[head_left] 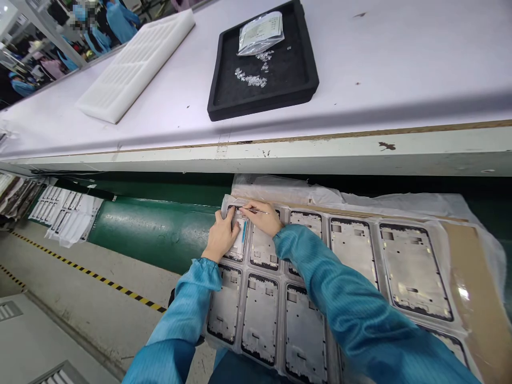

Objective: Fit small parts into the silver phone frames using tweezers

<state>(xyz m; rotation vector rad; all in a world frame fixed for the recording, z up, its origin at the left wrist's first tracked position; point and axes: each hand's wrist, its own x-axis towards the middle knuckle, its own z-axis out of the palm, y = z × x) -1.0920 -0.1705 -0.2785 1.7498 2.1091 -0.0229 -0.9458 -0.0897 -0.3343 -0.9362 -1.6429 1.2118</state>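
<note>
My right hand (264, 217) grips a pair of thin metal tweezers (258, 211), its tip pointing left at the upper edge of a metal phone frame (240, 250). That frame lies in the upper left pocket of a clear plastic tray (281, 274) and bears a blue strip (244, 230). Over its left side rests my left hand (221, 236), thumb and forefinger apart, touching the frame. Other phone frames, such as one beside it (264, 248), fill the tray's pockets. Whether the tweezers hold a small part cannot be made out.
On the white bench (380, 69) above stand a black foam tray (262, 101) with small clear pieces (252, 80) and a labelled bag (261, 33), and a white slotted tray (136, 66). The bench edge (304, 152) overhangs a green surface (156, 226). More frames (68, 210) lie left.
</note>
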